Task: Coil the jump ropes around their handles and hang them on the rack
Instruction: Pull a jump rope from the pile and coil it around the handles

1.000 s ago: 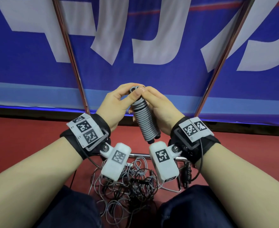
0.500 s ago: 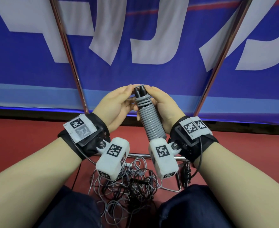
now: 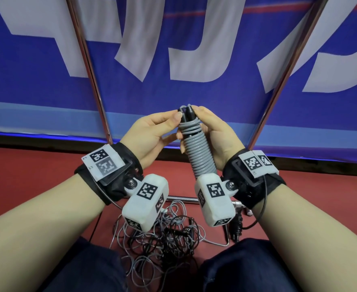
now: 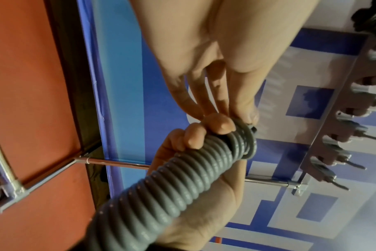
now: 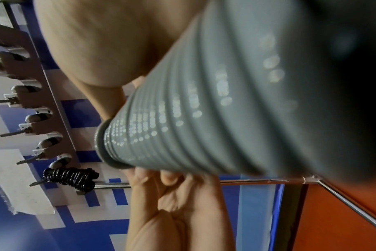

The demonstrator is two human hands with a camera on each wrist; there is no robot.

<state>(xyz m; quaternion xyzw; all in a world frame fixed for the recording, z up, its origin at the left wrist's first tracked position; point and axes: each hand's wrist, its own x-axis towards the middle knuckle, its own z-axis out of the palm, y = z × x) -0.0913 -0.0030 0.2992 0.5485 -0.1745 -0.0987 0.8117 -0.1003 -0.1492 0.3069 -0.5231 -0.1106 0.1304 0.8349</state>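
Gripping the grey jump rope round its coils, the right hand holds it near upright at the head view's centre, black handle tips at 12 o'clock. The left hand pinches the top with thumb and fingertips. Loose ropes lie tangled on the red floor at 6 o'clock. In the right wrist view the rack carries one black coiled rope on a hook.

Loose tangled ropes clutter the red floor between the knees. One black coiled rope occupies the rack end hook; neighbouring hooks hang free.
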